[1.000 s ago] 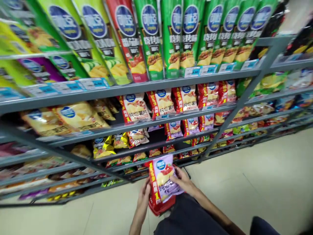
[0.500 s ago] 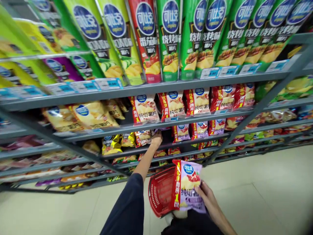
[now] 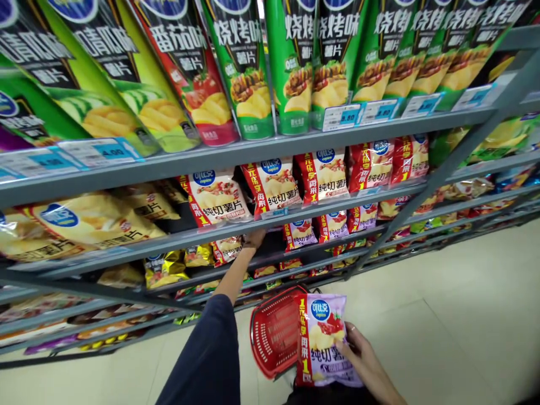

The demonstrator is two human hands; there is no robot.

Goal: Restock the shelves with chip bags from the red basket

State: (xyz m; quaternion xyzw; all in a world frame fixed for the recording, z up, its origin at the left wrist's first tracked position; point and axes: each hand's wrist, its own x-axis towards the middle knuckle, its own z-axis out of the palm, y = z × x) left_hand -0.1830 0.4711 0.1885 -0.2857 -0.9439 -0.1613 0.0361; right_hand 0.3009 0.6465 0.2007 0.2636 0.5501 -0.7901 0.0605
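My right hand (image 3: 360, 354) grips a purple-and-red bag of potato chips (image 3: 323, 332) by its right side, front facing up toward me. Below the middle shelf board, my left hand (image 3: 254, 241) reaches into a lower shelf (image 3: 274, 256). Its fingers are mostly hidden in shadow there, so what they touch does not show. Just left of that hand lies a red-and-white chip bag (image 3: 228, 249); to its right stand several purple chip bags (image 3: 300, 233). A red shopping basket (image 3: 261, 343) sits partly behind the held bag.
Several tall chip cartons (image 3: 248, 84) fill the upper shelf. Red-and-white chip bags (image 3: 274, 185) and tan chip bags (image 3: 80, 222) lie on the shelf beneath. A slanting grey shelf post (image 3: 415, 205) stands at right. Pale tiled floor (image 3: 442, 326) lies below.
My view has moved closer to the shelves. The left hand has gone deeper into the lower shelf, its fingers now more hidden. The right hand still holds its chip bag, now slightly lower.
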